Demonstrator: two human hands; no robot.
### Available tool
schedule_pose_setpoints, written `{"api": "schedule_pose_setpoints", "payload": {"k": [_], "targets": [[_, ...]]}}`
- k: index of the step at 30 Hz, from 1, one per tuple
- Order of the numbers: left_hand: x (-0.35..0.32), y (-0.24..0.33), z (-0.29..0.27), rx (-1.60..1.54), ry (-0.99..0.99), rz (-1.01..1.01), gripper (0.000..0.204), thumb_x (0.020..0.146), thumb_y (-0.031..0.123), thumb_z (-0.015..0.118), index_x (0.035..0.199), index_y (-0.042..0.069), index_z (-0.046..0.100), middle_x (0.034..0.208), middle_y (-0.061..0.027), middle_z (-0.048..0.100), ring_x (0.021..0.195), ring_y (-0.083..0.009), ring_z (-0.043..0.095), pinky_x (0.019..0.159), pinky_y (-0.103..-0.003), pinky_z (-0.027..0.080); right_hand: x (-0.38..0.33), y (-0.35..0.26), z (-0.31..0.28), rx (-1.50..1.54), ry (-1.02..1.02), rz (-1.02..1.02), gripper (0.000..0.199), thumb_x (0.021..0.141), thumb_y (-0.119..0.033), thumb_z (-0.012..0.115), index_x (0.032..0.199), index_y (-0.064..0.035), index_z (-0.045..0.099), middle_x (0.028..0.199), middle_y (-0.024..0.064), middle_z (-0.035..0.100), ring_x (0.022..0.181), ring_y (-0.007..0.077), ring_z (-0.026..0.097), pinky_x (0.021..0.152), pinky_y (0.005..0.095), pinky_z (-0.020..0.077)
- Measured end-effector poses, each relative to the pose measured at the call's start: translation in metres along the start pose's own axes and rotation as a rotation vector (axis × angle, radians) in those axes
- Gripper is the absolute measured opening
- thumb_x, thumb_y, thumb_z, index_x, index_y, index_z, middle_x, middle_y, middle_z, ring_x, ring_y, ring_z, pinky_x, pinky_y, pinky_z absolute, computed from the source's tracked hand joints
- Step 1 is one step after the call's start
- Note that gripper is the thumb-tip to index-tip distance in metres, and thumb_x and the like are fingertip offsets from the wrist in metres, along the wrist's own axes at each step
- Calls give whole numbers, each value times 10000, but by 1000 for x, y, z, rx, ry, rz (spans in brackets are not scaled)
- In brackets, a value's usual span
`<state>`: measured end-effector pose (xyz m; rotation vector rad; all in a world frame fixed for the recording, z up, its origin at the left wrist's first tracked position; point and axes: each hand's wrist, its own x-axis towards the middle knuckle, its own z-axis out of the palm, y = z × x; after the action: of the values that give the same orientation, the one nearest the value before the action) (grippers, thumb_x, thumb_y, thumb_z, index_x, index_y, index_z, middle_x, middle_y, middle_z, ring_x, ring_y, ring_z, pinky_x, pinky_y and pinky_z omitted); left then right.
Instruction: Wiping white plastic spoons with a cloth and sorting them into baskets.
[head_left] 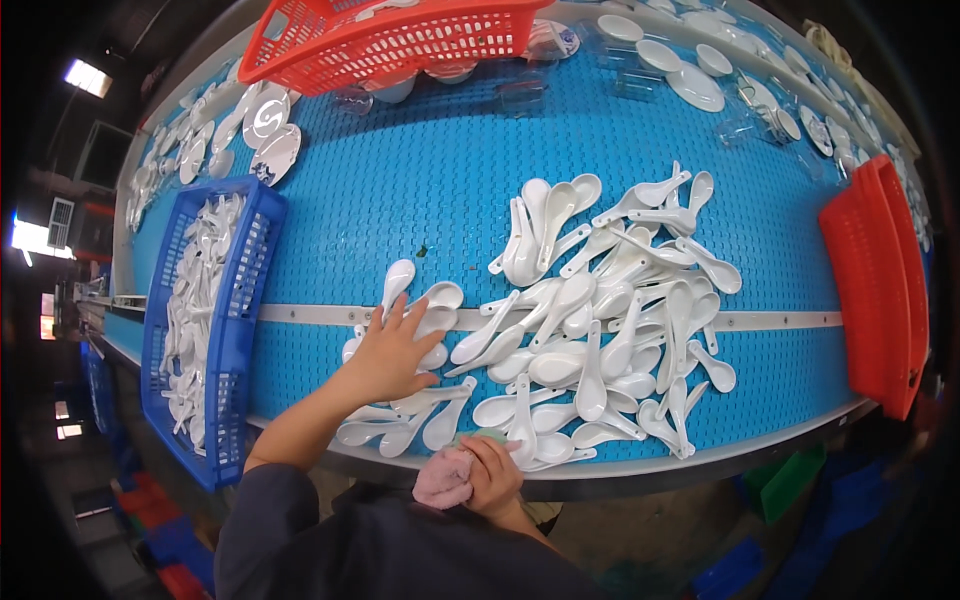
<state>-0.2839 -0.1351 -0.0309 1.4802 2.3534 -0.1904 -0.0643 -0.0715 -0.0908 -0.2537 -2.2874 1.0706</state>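
Note:
A large heap of white ceramic soup spoons (pixel 575 290) lies on the blue conveyor belt in front of me. My left hand (pixel 385 360) reaches over a smaller group of spoons left of the heap. Its fingers are spread, and it partly hides the spoons beneath it. At the front edge of the belt, my right hand (pixel 492 478) is closed on a bunched pink cloth (pixel 443 478). A bit of green shows beside the cloth, and I cannot make out what it is. Several spoons lie just beyond the right hand.
On the left a blue basket (pixel 232 340) holds many white spoons. One red basket (pixel 400 45) is at the far side, and another red basket (pixel 875 290) stands at the right. White plates (pixel 275 150), bowls and clear glasses (pixel 520 97) sit along the far belt.

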Motion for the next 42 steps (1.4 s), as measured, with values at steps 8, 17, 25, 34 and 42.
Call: {"api": "schedule_pose_setpoints", "payload": {"k": [8,17,25,34,42], "targets": [[124,-8,-2,-685,325,-220,297,723,227,680,931,21,632,811,-101,590,686,-184,518,628,-305,432,1,0,4,-21,29,-23,186,734,-149,544,824,12,567,933,112,603,810,291,603,654,334,503],[156,-16,7,-1151,117,-280,335,630,137,761,923,31,637,753,-9,550,637,-81,476,566,-208,396,1,0,-1,-41,34,-4,184,733,-148,549,823,11,577,919,108,607,818,278,608,670,320,503],[154,-16,2,-1216,-75,-307,152,679,129,679,770,29,610,733,-9,554,629,-91,477,571,-217,387,3,0,1,-19,21,-18,198,709,-167,571,813,1,578,911,100,609,806,274,609,660,324,504],[87,-62,-9,-1725,-26,-190,178,776,98,644,926,19,586,825,-40,590,704,-95,530,642,-207,438,1,-2,-4,2,-14,-13,214,742,-171,560,845,16,579,924,105,605,838,268,604,701,315,499],[117,-181,-174,-1936,689,147,225,830,192,596,974,21,564,903,-67,603,881,-175,582,787,-287,494,4,-4,-2,13,-3,-20,216,700,-170,588,840,-5,583,892,112,609,794,285,610,659,338,502]]}}
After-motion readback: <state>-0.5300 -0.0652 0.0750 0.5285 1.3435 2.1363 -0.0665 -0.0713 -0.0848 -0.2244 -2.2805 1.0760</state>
